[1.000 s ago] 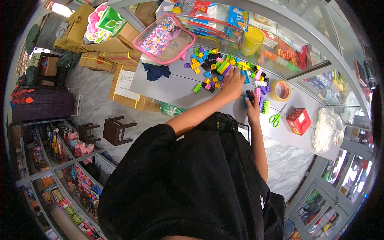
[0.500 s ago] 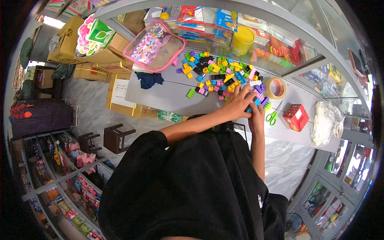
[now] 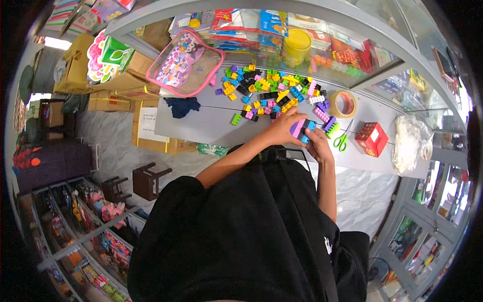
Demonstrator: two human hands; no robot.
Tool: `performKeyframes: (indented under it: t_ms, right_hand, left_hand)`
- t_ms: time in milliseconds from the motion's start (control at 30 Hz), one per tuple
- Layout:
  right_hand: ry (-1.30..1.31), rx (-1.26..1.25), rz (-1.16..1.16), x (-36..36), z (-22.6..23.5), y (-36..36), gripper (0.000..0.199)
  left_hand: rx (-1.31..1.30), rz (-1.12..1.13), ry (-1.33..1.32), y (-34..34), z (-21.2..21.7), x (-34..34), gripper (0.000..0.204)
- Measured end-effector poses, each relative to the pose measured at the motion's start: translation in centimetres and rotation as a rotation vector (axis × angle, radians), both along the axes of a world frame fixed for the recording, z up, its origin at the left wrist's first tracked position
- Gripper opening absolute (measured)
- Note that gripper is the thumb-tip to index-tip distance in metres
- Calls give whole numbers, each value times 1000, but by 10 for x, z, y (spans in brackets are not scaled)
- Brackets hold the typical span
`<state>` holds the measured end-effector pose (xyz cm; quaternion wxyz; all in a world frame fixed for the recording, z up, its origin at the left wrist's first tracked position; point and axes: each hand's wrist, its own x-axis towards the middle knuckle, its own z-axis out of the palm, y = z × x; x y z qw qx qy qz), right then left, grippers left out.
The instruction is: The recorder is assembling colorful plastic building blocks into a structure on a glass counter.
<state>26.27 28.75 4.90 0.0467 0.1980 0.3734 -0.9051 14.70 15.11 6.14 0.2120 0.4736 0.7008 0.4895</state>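
Close to the table's front edge, both my hands are closed around a small stack of toy building bricks (image 3: 304,129) in pink, purple, black and blue. My left hand (image 3: 279,130) grips its left side, while the fingers of my right hand (image 3: 320,146) press its blue part from the right. Parts of the stack are hidden by the fingers. Beyond the hands spreads a loose pile of coloured bricks (image 3: 283,94). Just right of it are joined white bricks (image 3: 316,99), pink bricks (image 3: 321,115), purple bricks (image 3: 329,122) and lime-green bricks (image 3: 332,131).
On the grey table (image 3: 216,126), a tape roll (image 3: 353,111), green-handled scissors (image 3: 341,143), a red box (image 3: 372,139) and a clear plastic bag (image 3: 408,143) lie to the right. A pink-edged pouch (image 3: 171,70) and dark cloth (image 3: 182,106) lie left. A glass case (image 3: 347,80) borders the back.
Both hands have drawn back from the bricks toward my body. The brick stack, mostly covered before, now shows between them. The whole view has shifted slightly.
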Motion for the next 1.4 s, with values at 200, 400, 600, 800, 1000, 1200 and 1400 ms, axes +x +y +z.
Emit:
performKeyframes:
  t_ms: [200,400,600,800,1000,1200,1400]
  right_hand:
    - [-91,86,164,-7,26,4,29]
    - [-166,71,-53,-14,9,-12,28]
    - [-74,201,-48,-20,8,-12,19]
    - [-45,66,-51,-9,-3,-6,18]
    - [-99,129,-88,-8,9,-11,21]
    - [-123,368,-118,-5,11,0,17]
    - [-44,323,-72,-3,3,1,21]
  left_hand:
    - [-74,15,-37,-12,12,-11,69]
    - [-69,47,190,-8,9,-1,74]
    - [-100,58,59,-9,11,-1,77]
    - [-72,5,2,-12,15,-1,75]
    - [-137,-13,77,-10,14,7,78]
    - [-21,161,-114,-11,-13,2,70]
    - [-201,-2,-775,-16,-8,-12,40]
